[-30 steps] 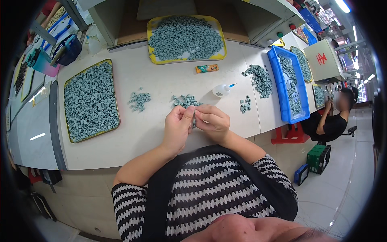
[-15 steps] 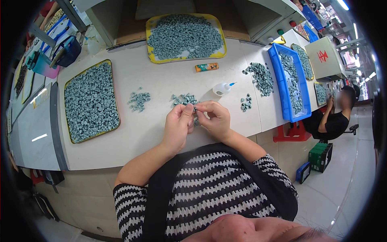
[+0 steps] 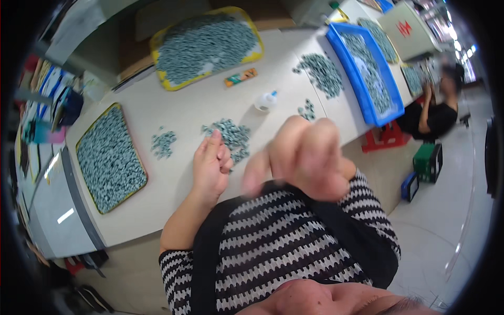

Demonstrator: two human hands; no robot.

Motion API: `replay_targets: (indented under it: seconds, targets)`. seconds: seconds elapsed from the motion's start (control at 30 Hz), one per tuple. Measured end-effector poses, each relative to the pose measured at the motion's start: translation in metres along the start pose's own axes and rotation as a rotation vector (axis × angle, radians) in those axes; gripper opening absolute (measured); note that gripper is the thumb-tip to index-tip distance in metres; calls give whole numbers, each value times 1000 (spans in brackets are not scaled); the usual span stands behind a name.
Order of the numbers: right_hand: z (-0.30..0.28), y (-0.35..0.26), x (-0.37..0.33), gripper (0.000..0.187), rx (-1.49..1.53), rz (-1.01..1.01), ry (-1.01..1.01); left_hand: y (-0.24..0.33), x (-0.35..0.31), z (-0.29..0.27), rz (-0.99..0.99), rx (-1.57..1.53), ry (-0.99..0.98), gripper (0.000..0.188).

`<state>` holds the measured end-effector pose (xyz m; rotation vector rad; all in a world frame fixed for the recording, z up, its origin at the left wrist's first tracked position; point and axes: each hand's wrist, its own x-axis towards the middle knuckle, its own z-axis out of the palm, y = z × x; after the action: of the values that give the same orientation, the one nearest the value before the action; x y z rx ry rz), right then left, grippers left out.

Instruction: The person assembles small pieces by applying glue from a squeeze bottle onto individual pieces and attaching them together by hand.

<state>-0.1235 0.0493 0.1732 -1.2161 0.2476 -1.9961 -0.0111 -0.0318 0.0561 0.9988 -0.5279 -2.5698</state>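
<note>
My left hand point(image 3: 211, 167) is closed just above the table, the thumb pressed on the curled fingers. Whatever it holds, if anything, is hidden. Raised high and blurred, my right hand point(image 3: 304, 157) has its thumb well apart from its bent fingers, and nothing shows between them. Just beyond the left hand is a loose pile of small grey-green pieces point(image 3: 231, 134), like stones or beads. A white squeeze bottle point(image 3: 265, 102) with a blue tip stands behind the right hand. Partly behind that hand is a small cluster of the same pieces point(image 3: 307, 109).
Yellow-rimmed trays of pieces stand at left point(image 3: 145, 169) and at the back point(image 3: 258, 55). An orange-and-green small box point(image 3: 241, 77) lies near the back one. A blue bin point(image 3: 374, 111) stands at right, beside a larger pile point(image 3: 324, 76). A co-worker point(image 3: 438, 118) sits beyond.
My hands have parted from their pinch together. The right hand has risen toward the camera; the left stays low, closed. The whole view has tilted and shifted.
</note>
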Motion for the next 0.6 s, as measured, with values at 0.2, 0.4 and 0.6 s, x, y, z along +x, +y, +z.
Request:
replay_targets:
  seconds: [0.2,0.4,0.6]
  targets:
    - [-17,-64,18,35,405,-240,-122,-29,12,13,22,-28,61,26]
    - [4,-82,3,33,396,-251,-132,-32,3,32,23,0,-12,25]
    - [-12,-85,13,31,405,-230,-141,-26,-1,26,-273,-586,-134,25]
